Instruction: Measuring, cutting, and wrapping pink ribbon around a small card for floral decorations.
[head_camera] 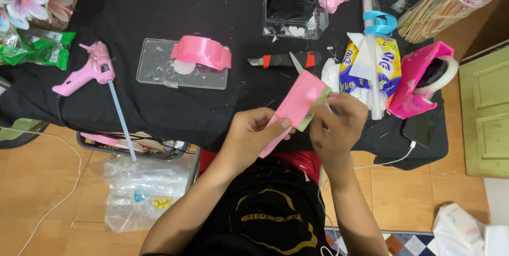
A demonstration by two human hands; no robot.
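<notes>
A strip of pink ribbon is stretched between both my hands above the near edge of the black table. My left hand pinches its lower end with thumb and fingers. My right hand grips scissors whose blade tip pokes up behind the ribbon's upper end, next to a pale green backing piece. The scissor handles are hidden in my fist.
On the table lie a pink ribbon roll on a clear lid, a pink glue gun, a utility knife, a clear box, a pink tape dispenser, a yellow packet and a skewer bundle. A plastic bag lies on the floor.
</notes>
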